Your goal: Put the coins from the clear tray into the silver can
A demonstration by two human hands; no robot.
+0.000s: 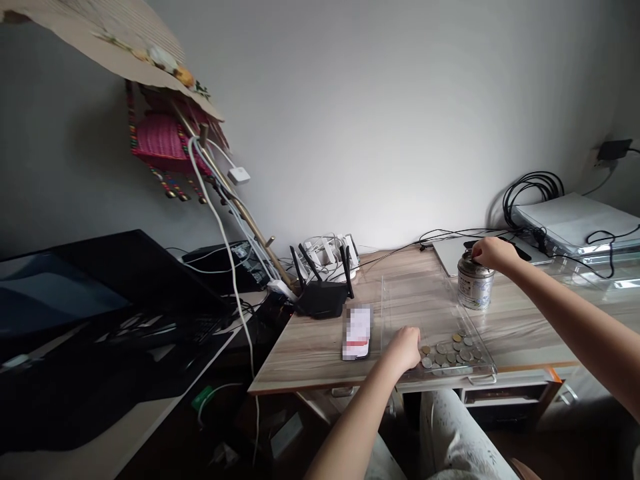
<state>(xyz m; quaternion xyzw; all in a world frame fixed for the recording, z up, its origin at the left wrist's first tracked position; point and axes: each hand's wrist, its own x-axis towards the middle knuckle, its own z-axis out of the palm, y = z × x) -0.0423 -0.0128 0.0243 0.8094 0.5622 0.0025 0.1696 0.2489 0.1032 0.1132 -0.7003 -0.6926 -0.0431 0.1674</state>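
A metal tin with printed sides stands upright at the right of a shallow clear plastic tray. Over the tin's top, my right hand is closed with its fingers pinched together; whatever they hold is hidden. Several coins, silver and gold in colour, lie at the front right of the tray. My left hand rests just left of these coins with its fingers curled in. I cannot make out anything between them, as the back of the hand covers the fingertips.
Left of the tray lies a phone, with a black router behind it. A silver laptop and black cables are at the back right. White cables hang from a wooden stand. A black laptop occupies the left desk.
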